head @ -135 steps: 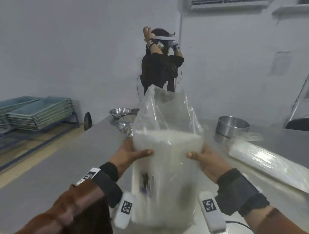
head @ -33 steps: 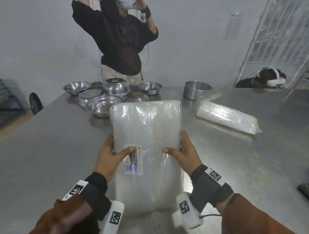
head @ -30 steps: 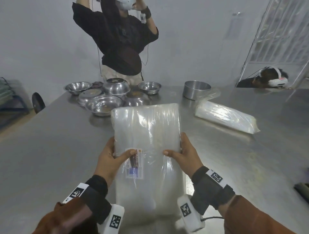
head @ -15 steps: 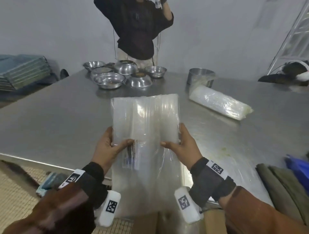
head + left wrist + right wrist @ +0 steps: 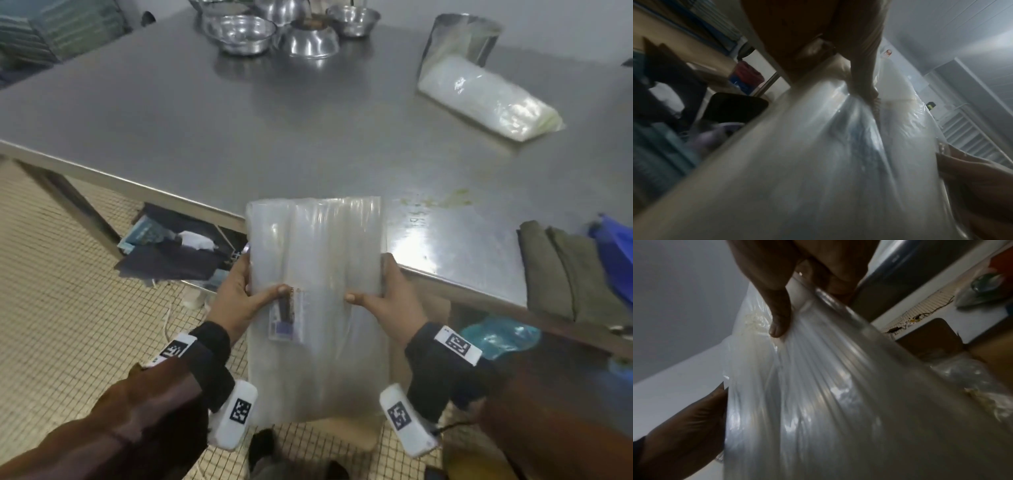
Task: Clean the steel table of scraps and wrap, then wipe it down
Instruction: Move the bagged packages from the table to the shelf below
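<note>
Left hand (image 5: 239,294), right hand (image 5: 394,298): closed grip.

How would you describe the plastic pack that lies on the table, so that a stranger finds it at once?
Start at the steel table and go to its far right part. There, before a shiny metal container, lies a clear plastic pack full of white sheets. Unlike the pack in the hands, nobody touches it.

2 plastic packs (image 5: 315,260) (image 5: 486,99), 4 steel bowls (image 5: 239,32), 2 hands (image 5: 236,294) (image 5: 394,301).
</note>
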Demonstrator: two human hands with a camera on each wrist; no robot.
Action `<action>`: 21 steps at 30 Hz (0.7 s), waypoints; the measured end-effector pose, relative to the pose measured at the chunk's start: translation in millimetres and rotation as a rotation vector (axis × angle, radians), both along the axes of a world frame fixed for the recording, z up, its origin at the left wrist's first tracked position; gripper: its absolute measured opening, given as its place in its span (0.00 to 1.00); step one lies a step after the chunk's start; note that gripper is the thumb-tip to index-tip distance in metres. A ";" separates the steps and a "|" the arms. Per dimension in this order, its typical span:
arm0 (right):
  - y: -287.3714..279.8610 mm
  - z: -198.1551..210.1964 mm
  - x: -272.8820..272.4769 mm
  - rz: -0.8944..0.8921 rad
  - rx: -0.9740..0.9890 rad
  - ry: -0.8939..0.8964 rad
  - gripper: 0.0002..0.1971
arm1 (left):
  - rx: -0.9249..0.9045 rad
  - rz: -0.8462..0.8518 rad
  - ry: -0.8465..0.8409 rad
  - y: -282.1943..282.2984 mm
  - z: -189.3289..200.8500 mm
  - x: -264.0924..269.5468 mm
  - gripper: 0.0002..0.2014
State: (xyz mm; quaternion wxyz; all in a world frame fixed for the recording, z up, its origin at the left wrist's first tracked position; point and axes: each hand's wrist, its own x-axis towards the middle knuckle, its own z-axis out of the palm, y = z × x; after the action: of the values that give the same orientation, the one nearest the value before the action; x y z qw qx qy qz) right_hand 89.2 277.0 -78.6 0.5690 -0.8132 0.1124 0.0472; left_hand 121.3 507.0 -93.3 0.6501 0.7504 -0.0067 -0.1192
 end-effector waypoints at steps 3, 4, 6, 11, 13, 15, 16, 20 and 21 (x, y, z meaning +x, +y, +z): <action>8.5 -26.3 -23.8 0.021 0.060 0.058 0.29 | 0.057 0.009 0.036 9.3 -26.6 -16.7 0.36; 12.7 -36.2 -31.1 0.023 0.068 0.080 0.30 | 0.070 0.004 0.047 13.2 -35.4 -21.5 0.31; 19.3 -59.9 -43.2 0.008 0.083 0.112 0.31 | 0.083 -0.027 0.084 20.1 -53.2 -29.4 0.28; 27.4 -105.5 -52.1 -0.053 0.160 0.247 0.28 | 0.139 -0.083 0.195 28.9 -93.0 -29.5 0.30; 26.5 -127.2 -47.7 -0.099 0.185 0.298 0.30 | 0.181 -0.119 0.230 25.6 -113.5 -17.7 0.29; 21.6 -149.7 -38.4 -0.151 0.185 0.317 0.30 | 0.222 -0.165 0.248 16.8 -135.2 -0.8 0.28; 17.7 -160.4 -33.5 -0.171 0.170 0.324 0.30 | 0.232 -0.183 0.263 10.5 -145.7 8.3 0.28; -5.7 -197.2 -10.8 -0.221 0.123 0.329 0.37 | 0.252 -0.264 0.262 -27.4 -183.2 45.5 0.29; -13.2 -207.4 -5.7 -0.234 0.130 0.330 0.39 | 0.286 -0.287 0.248 -37.3 -194.2 55.0 0.30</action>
State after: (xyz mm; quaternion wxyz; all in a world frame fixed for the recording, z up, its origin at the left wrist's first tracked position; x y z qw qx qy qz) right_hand 83.5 263.9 -286.0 0.5958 -0.7375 0.2944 0.1203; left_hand 176.3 469.7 -287.5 0.5094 0.8058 -0.0166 -0.3014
